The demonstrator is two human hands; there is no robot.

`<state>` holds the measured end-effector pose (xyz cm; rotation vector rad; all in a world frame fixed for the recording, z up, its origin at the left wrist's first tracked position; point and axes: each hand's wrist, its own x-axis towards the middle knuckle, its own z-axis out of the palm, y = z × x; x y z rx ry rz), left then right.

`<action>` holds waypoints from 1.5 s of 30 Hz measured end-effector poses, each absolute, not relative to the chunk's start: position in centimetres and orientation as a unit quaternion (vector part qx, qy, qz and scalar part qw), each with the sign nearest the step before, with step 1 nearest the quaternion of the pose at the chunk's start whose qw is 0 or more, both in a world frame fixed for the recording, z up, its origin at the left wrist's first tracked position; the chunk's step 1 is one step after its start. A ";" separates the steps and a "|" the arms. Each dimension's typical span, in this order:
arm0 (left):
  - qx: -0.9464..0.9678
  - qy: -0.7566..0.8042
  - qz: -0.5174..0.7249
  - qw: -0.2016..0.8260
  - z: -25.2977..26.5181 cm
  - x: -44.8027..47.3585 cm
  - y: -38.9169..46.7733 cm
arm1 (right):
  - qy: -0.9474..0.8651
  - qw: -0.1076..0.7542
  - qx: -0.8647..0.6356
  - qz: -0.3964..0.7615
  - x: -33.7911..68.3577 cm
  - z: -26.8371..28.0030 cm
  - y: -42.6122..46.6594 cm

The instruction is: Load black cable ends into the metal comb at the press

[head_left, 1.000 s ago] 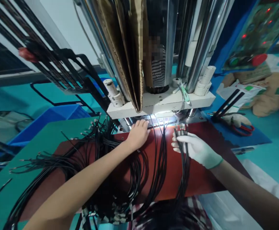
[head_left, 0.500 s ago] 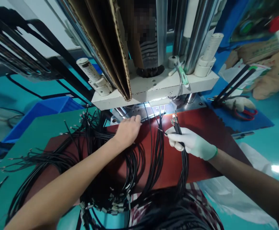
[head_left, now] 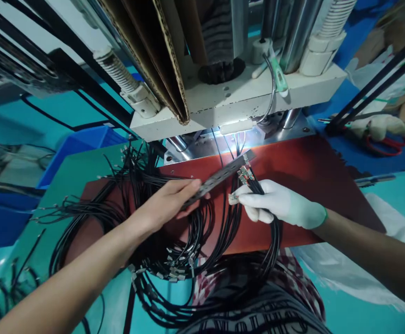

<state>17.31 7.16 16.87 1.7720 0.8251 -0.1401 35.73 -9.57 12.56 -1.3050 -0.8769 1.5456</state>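
My bare left hand [head_left: 171, 202] grips one end of a flat grey slotted metal strip [head_left: 219, 177], held tilted with its far end up and to the right. My right hand [head_left: 279, 203], in a white glove, is closed around a bundle of black cables [head_left: 276, 236]. Metal connectors [head_left: 245, 175] on the cable ends stick out above the fingers, close to the strip's far end. One more connector [head_left: 233, 198] pokes out at the fingertips. Several other black cables [head_left: 229, 218] run from the lit gap of the press over the red mat [head_left: 303, 185].
The press plate [head_left: 202, 120] spans the back, with springs, posts and folded cardboard [head_left: 174, 88]. Piles of black cables [head_left: 133, 181] lie left, near a blue bin [head_left: 80, 148]. Red-handled scissors [head_left: 390, 144] rest at the right. A white plastic bag [head_left: 349, 278] hangs low right.
My left hand has drawn back from the press gap and now holds the slotted metal strip. My right hand keeps the cables; a connector now shows at its fingertips where a thin tip was.
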 end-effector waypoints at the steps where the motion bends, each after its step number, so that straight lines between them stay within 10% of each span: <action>1: 0.713 0.317 -0.069 0.621 16.2 18.6 6.7 | -0.350 0.449 -0.535 0.624 35.6 12.8 -9.7; 6: 0.598 0.177 -0.069 0.779 13.8 23.8 5.1 | -0.357 0.457 -0.594 0.558 35.4 13.4 -10.3; 34: 0.712 0.188 0.176 0.654 9.3 24.9 3.3 | -0.365 0.470 -0.650 0.473 32.7 11.1 -9.3; 45: 0.600 0.153 0.095 0.779 9.1 24.4 3.8 | -0.293 0.616 -0.637 0.359 33.8 11.2 -10.5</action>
